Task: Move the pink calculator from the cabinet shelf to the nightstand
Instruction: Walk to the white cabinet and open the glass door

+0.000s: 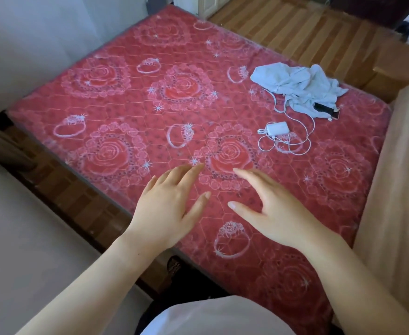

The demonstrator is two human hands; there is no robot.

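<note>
My left hand (168, 206) and my right hand (271, 209) are both held out, palms down, over the near part of a red mattress (131, 112) printed with roses and rings. The fingers of each hand are spread and hold nothing. The two hands are a little apart, thumbs pointing toward each other. No pink calculator, cabinet shelf or nightstand shows in this view.
On the mattress's right side lie a crumpled pale blue cloth (298, 87), a white power bank (277, 129) with looped white cables, and a dark phone (325, 109). A tan headboard (397, 189) runs along the right. Wooden floor (295, 27) lies beyond, white walls on the left.
</note>
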